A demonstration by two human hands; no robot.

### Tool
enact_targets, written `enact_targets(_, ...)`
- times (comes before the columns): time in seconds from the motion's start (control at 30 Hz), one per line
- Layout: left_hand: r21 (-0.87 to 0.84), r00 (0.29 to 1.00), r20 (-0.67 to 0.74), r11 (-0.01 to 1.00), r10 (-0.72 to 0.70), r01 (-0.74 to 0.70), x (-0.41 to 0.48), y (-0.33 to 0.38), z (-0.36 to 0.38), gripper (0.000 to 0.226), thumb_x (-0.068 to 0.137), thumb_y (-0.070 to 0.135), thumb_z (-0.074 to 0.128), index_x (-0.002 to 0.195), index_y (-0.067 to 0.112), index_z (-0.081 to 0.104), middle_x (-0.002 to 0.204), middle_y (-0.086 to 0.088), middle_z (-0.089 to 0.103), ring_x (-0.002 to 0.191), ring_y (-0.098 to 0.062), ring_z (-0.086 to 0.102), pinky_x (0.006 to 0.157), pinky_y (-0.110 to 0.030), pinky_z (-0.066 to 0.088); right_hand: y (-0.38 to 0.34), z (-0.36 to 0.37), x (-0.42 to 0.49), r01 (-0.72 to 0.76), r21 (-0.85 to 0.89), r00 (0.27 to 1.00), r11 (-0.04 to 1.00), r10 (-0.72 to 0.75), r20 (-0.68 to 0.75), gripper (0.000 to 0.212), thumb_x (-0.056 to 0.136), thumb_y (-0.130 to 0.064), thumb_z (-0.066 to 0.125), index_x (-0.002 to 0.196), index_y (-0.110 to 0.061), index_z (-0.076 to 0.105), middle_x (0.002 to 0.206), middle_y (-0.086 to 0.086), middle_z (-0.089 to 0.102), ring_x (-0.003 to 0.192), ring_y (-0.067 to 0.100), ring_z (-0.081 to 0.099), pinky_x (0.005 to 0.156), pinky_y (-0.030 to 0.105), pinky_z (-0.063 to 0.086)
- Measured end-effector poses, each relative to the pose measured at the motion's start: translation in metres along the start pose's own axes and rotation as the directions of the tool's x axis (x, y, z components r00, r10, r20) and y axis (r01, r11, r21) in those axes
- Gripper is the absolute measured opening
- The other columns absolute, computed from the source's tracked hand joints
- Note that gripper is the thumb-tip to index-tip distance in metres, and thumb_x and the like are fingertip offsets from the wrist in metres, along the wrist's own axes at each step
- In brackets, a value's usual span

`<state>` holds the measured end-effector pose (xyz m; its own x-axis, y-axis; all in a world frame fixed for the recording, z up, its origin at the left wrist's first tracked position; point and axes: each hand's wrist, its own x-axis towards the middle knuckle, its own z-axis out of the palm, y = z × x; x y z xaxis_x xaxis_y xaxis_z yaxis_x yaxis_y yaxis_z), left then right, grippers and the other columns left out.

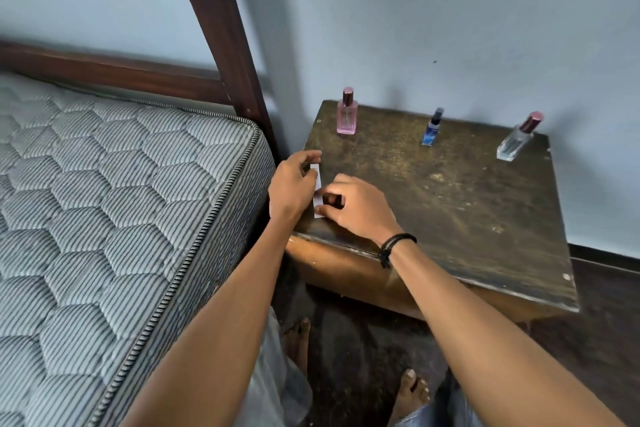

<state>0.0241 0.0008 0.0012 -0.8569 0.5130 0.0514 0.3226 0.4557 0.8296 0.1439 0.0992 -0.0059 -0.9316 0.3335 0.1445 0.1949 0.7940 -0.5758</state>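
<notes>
A small white strip of paper (316, 184) lies at the left edge of a worn dark bedside table (450, 204). My left hand (292, 185) curls around its upper part, fingers and thumb on it. My right hand (356, 206) pinches its lower end between thumb and fingertips; a black band sits on that wrist. Most of the strip is hidden between the two hands.
Three perfume bottles stand along the table's back: a pink bottle (346, 113), a small blue bottle (432, 128) and a clear bottle (517, 139) with a dark red cap. A quilted mattress (121, 201) and a wooden bedpost (225, 35) are on the left. Bare feet (412, 392) stand below.
</notes>
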Motion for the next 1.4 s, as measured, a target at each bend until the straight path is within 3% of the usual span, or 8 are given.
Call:
enact_targets(0.27,-0.024,0.997,-0.007,0.997,-0.072,0.071,-0.003,0.005,-0.002,0.040,0.088,0.009,0.047,0.110,0.032,0.071,0.107,0.019,0.072,0.107,-0.002,0.064,0.097,-0.038,0.052,-0.003,-0.005,0.002,-0.058,0.019,0.998,0.998,0.057,0.028,0.019,0.091,-0.045,0.070,0.106,-0.037,0.075,0.088,-0.011,0.058,0.088,0.011,0.061,0.070,0.032,0.044)
enact_targets(0.6,-0.073,0.998,-0.044,0.996,-0.054,0.051,0.002,-0.003,-0.002,0.034,0.090,0.006,0.049,0.110,0.027,0.069,0.108,0.017,0.070,0.107,-0.001,0.063,0.096,-0.034,0.052,0.002,0.001,0.007,-0.089,0.152,0.991,0.984,0.103,-0.089,0.014,0.094,-0.039,0.067,0.104,-0.033,0.077,0.090,-0.011,0.063,0.076,0.006,0.058,0.068,0.030,0.047)
enact_targets(0.8,-0.128,0.997,-0.038,0.990,-0.062,0.057,0.003,-0.008,-0.002,0.034,0.089,0.008,0.054,0.114,0.024,0.071,0.115,0.012,0.071,0.107,-0.003,0.064,0.093,-0.026,0.050,0.006,0.002,0.009,-0.127,0.251,0.973,0.960,0.169,-0.155,0.012,0.091,-0.021,0.073,0.101,-0.022,0.079,0.090,-0.011,0.066,0.071,0.000,0.059,0.067,0.018,0.043)
enact_targets(0.93,-0.032,0.999,-0.033,0.999,0.008,-0.009,0.004,-0.010,-0.001,0.036,0.089,0.008,0.056,0.116,0.025,0.073,0.121,0.009,0.069,0.101,-0.010,0.065,0.082,-0.025,0.049,0.008,-0.001,0.009,-0.175,0.364,0.960,0.915,0.241,-0.145,0.013,0.092,-0.012,0.072,0.103,-0.013,0.079,0.095,-0.002,0.074,0.064,0.008,0.067,0.065,0.028,0.055)
enact_targets(1.0,0.009,0.999,-0.014,0.999,0.041,-0.040,0.006,-0.010,-0.001,0.038,0.087,0.007,0.057,0.116,0.025,0.073,0.123,0.008,0.068,0.097,-0.013,0.064,0.080,-0.029,0.051,0.006,-0.004,0.008,-0.197,0.381,0.953,0.903,0.267,-0.142,0.012,0.094,-0.012,0.071,0.104,-0.012,0.078,0.093,0.002,0.075,0.059,0.012,0.069,0.059,0.023,0.052)
enact_targets(1.17,-0.011,0.994,0.109,1.000,-0.025,0.026,0.014,-0.004,-0.011,0.039,0.087,0.006,0.057,0.117,0.025,0.073,0.128,0.003,0.065,0.114,-0.016,0.061,0.092,-0.025,0.045,0.003,-0.005,0.008,-0.218,0.429,0.942,0.877,0.304,-0.143,0.014,0.095,-0.011,0.070,0.106,-0.019,0.075,0.087,-0.003,0.073,0.055,0.011,0.066,0.049,0.016,0.045)
enact_targets(1.27,0.021,0.978,0.203,0.999,-0.045,0.041,0.021,0.000,-0.015,0.037,0.085,0.009,0.065,0.118,0.025,0.073,0.129,0.000,0.064,0.120,-0.019,0.059,0.101,-0.032,0.047,0.002,-0.008,0.007,-0.207,0.456,0.944,0.865,0.300,-0.141,0.018,0.095,-0.006,0.069,0.110,-0.015,0.074,0.084,-0.008,0.071,0.055,0.011,0.066,0.047,0.017,0.046)
enact_targets(1.4,0.127,0.972,0.232,0.992,-0.044,0.015,0.019,0.006,-0.011,0.035,0.080,0.020,0.080,0.114,0.026,0.075,0.128,-0.002,0.062,0.122,-0.024,0.055,0.106,-0.040,0.046,0.007,-0.011,0.007,-0.189,0.500,0.945,0.845,0.296,-0.143,0.021,0.094,-0.003,0.068,0.104,-0.019,0.075,0.087,0.000,0.072,0.056,0.012,0.065,0.048,0.020,0.047)
